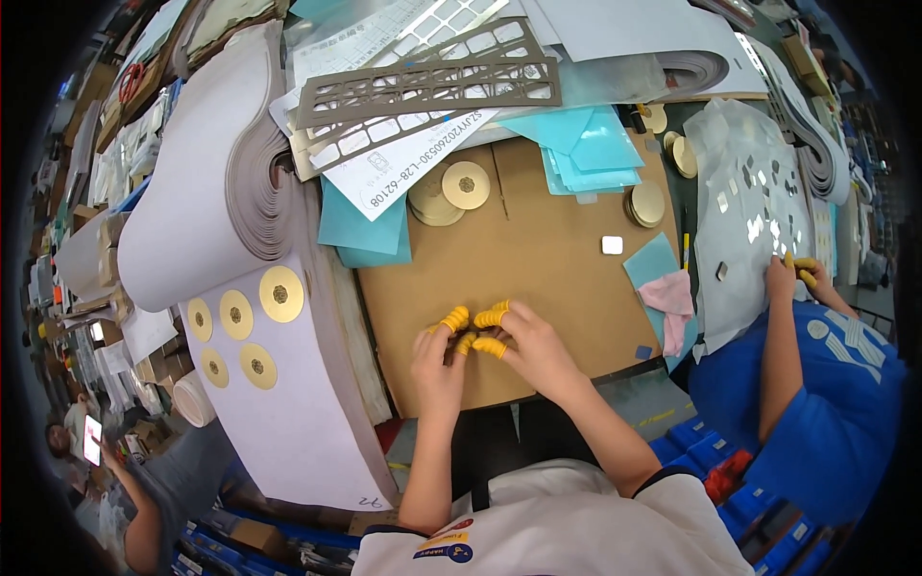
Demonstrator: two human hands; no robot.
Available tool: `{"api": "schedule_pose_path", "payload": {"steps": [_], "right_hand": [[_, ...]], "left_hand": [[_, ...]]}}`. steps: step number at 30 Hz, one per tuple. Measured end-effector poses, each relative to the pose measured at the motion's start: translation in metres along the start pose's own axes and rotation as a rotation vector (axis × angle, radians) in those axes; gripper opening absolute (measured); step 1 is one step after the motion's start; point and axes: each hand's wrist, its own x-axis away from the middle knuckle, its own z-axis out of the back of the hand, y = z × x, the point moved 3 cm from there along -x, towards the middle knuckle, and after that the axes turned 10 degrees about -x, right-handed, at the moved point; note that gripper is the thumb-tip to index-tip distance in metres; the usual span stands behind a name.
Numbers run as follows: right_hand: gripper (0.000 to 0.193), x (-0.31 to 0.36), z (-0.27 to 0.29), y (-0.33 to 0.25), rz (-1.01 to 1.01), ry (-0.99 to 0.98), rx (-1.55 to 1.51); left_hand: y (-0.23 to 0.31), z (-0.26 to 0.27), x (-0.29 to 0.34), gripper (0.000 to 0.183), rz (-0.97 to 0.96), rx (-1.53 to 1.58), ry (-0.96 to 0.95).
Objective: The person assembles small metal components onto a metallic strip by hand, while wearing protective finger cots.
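Over the brown board (547, 278), my left hand (437, 350) and my right hand (530, 344) meet with their fingertips close together. Yellow ribbed finger covers sit on the thumbs and fingers of both. Each hand is pinched closed around something small and dark, mostly hidden by the fingers; its kind cannot be made out. Beyond them a gold disc (466, 185) with a dark round pattern at its centre rests partly on a pile of plain gold discs (434, 209). A small white square piece (612, 246) lies to the right.
Patterned gold discs (280, 294) lie on white paper sheets (288, 432) at left. Cut-out templates (432, 91) and turquoise sheets (591, 154) lie at the back. To the right are stacked discs (645, 204), a pink cloth (666, 300) and a blue-shirted co-worker (797, 394).
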Motion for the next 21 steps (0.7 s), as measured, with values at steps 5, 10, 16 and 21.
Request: {"api": "schedule_pose_path", "payload": {"steps": [5, 10, 16, 21], "right_hand": [[0.024, 0.0, -0.004, 0.001, 0.1, 0.021, 0.247], [0.02, 0.001, -0.006, 0.0, 0.144, 0.098, 0.273], [0.02, 0.002, 0.001, -0.001, 0.174, 0.093, 0.308], [0.019, 0.004, 0.066, -0.005, 0.138, 0.226, 0.375]], "left_hand": [[-0.003, -0.002, 0.005, 0.043, 0.055, 0.008, -0.008], [0.017, -0.006, 0.02, 0.051, 0.103, 0.059, 0.049], [0.033, -0.031, 0.036, 0.064, 0.118, 0.404, 0.053], [0.06, -0.036, 0.019, 0.054, 0.016, 0.283, -0.053]]}}
